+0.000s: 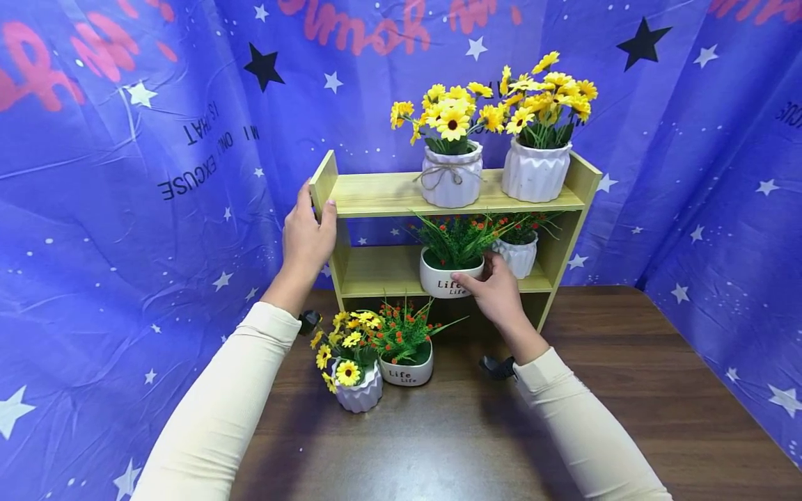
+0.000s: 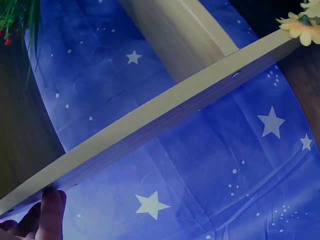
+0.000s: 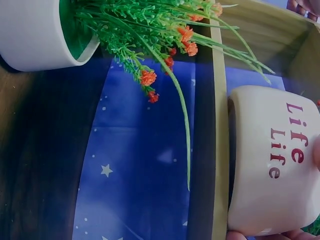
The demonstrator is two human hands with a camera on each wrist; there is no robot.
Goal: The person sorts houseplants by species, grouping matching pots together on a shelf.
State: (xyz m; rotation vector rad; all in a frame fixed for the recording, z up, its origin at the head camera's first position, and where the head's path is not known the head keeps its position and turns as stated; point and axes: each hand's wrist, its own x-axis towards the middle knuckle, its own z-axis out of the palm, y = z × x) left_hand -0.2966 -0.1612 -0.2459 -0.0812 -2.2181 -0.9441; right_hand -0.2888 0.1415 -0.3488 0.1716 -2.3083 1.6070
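Note:
My left hand (image 1: 307,236) grips the upper left side panel of a small wooden shelf (image 1: 376,191); in the left wrist view its fingers (image 2: 51,212) lie against that panel. With thumb and fingers my right hand (image 1: 500,289) holds a white oval pot (image 1: 432,275) marked "Life", planted with green leaves and small orange-red flowers. This pot is at the front of the shelf's middle board (image 1: 376,271). In the right wrist view, the lettered pot (image 3: 272,160) has its base close to the board; whether it bears weight there, I cannot tell.
Two white pots of yellow flowers (image 1: 452,174) (image 1: 537,170) stand on the top board. Behind my right hand is a ribbed white pot (image 1: 519,256). On the brown table (image 1: 401,445) stand a yellow-flowered pot (image 1: 360,391) and another "Life" pot (image 1: 407,372). Blue star-printed cloth (image 1: 125,278) surrounds everything.

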